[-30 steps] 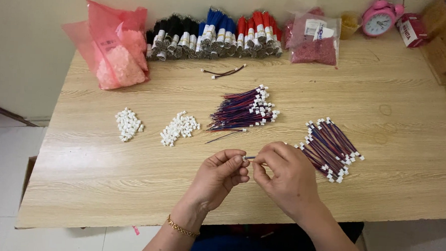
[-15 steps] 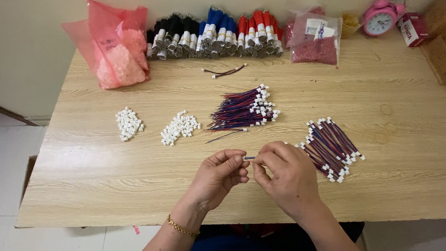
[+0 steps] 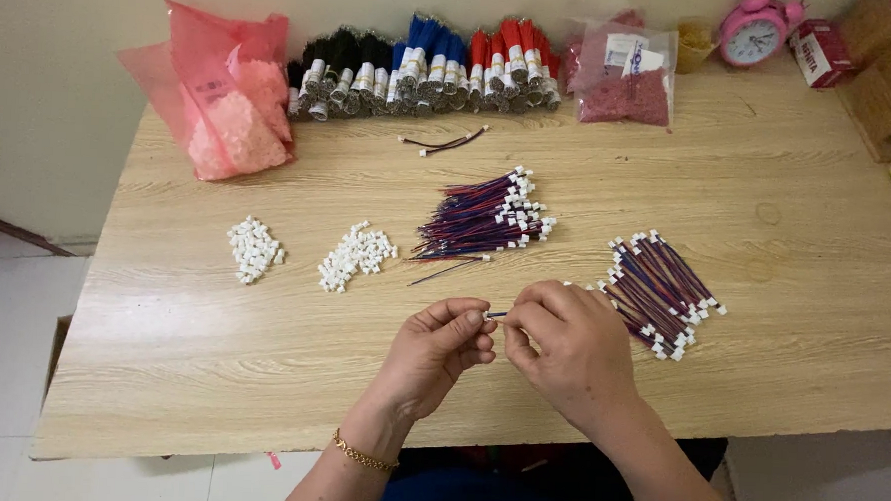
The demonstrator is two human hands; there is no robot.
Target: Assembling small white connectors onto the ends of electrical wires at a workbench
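Left hand (image 3: 439, 342) and right hand (image 3: 562, 341) both pinch a short wire (image 3: 496, 314) between them, above the desk (image 3: 210, 370), near finished wire pile (image 3: 659, 290).

Item: short wire (image 3: 496, 314), thin, red-and-blue, mostly hidden. I pinch it between the fingertips of my left hand (image 3: 439, 352) and right hand (image 3: 567, 348), level above the near table edge; only a small stretch shows between the two hands.
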